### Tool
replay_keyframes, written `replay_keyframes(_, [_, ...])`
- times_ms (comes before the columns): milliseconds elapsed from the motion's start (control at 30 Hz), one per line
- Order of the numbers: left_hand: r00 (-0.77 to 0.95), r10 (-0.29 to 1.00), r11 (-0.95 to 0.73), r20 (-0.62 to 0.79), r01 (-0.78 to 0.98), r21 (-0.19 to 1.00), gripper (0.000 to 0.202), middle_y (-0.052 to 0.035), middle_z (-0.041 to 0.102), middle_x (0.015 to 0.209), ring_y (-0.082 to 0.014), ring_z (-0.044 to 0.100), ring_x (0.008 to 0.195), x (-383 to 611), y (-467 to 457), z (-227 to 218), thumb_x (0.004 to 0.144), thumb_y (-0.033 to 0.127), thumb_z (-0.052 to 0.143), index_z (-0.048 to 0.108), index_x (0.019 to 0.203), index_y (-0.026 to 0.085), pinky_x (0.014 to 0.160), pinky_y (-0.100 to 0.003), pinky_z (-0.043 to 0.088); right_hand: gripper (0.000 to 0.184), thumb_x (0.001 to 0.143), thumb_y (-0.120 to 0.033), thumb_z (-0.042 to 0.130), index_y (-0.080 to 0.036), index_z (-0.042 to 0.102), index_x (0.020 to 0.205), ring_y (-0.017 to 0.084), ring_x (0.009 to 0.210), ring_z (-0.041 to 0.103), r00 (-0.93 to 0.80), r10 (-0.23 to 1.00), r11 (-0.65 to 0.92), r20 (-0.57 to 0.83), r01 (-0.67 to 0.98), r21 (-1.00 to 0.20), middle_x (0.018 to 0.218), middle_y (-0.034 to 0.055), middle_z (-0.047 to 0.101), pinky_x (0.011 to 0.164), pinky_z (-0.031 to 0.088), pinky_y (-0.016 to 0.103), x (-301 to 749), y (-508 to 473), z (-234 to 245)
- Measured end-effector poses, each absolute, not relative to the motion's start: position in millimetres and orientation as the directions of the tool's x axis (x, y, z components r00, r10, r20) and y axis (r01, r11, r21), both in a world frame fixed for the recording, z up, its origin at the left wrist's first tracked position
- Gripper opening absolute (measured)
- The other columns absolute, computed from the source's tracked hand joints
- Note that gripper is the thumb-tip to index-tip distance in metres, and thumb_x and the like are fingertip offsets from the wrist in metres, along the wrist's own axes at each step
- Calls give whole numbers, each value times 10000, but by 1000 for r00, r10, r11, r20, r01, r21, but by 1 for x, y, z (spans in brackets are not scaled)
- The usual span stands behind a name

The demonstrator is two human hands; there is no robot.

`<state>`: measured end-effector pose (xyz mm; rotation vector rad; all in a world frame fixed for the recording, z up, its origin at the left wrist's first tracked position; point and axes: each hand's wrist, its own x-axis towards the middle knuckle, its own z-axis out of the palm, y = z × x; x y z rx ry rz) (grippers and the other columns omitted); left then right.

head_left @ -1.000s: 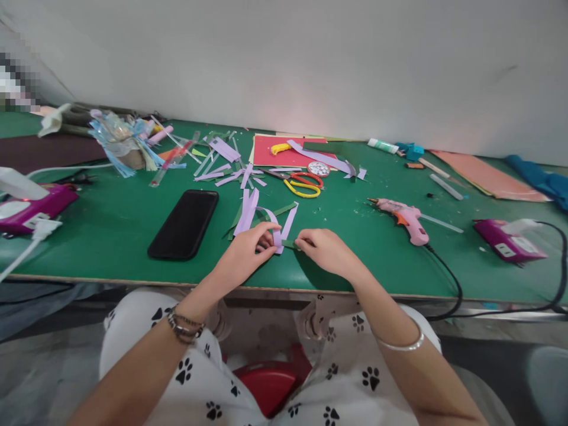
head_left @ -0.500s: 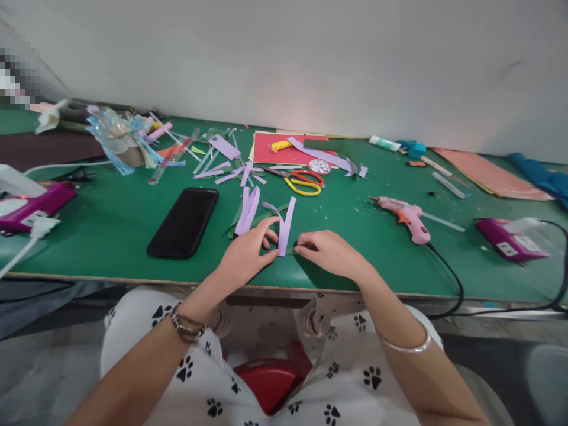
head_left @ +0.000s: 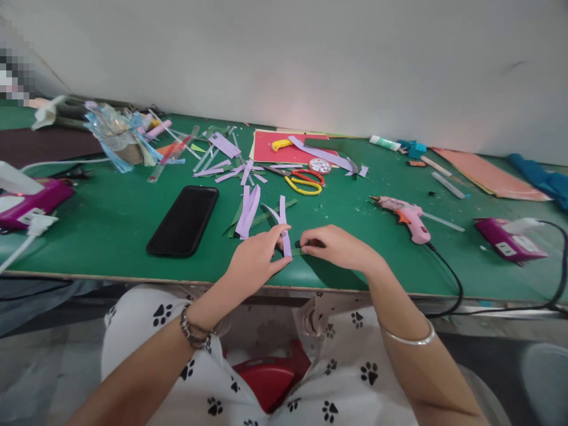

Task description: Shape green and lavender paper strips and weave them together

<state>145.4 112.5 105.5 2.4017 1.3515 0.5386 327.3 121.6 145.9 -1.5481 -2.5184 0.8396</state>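
Near the table's front edge, my left hand [head_left: 257, 254] holds a purple paper strip [head_left: 286, 241] between thumb and fingers; the strip stands up from the table and forks toward its far end. My right hand [head_left: 339, 248] is just to the right, its thumb and forefinger pinching the end of a green paper strip [head_left: 296, 252] that runs toward the purple one. Behind my left hand lie a looped purple strip [head_left: 249, 213] and more green strips [head_left: 266, 219]. Some of my left fingers are hidden behind the purple strip.
A black phone [head_left: 183, 220] lies to the left. Scissors [head_left: 304, 182] and a sheet of red paper [head_left: 284, 154] are farther back, beside scattered purple strips [head_left: 224, 145]. At right are a pink glue gun [head_left: 408, 219] with its cord and a purple power block [head_left: 510, 241].
My left hand has moved a little to the right with the purple strip, which now leans the other way. My right hand has shifted slightly right, still pinching the green strip.
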Motion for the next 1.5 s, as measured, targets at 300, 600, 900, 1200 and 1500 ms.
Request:
replay_keyframes(300, [524,825,-559,212,696,451,106,21,568,721,-117,523,620,145,111,107,752,253,598,526,774,179,543,-214,371,115,803,-235,482,-178,521,711,92,550,414,-411,903,333,-125,854,-399,623,-16,524,523,260,217,320,114,146])
replay_keyframes(600, [545,805,-589,234,692,416,189,-22,607,830,-147,571,712,144,111,102,789,251,549,575,957,168,603,-240,422,52,785,-176,496,-189,539,811,89,562,448,-483,861,353,-158,792,-499,635,-27,520,537,307,204,329,116,139])
replay_keyframes(900, [516,827,-558,223,705,438,190,-20,607,863,-128,558,674,144,112,105,812,172,468,561,978,172,593,-234,418,61,793,-186,496,-163,552,780,103,627,441,-432,902,384,-18,820,-425,703,0,485,575,307,222,318,115,135])
replay_keyframes(1200, [460,867,-495,191,757,426,86,6,580,777,-121,543,615,146,110,106,793,213,480,523,862,184,555,-228,388,214,801,-192,459,-160,515,1005,174,810,465,-430,900,414,77,782,-466,870,66,532,717,366,295,304,119,128])
replay_keyframes(1500, [393,913,-396,104,801,449,289,25,563,680,-151,580,587,148,110,109,763,210,522,408,1025,169,510,-229,373,495,741,-129,475,-157,289,1199,111,683,497,-299,953,83,-47,407,-910,827,12,523,650,412,268,293,129,128])
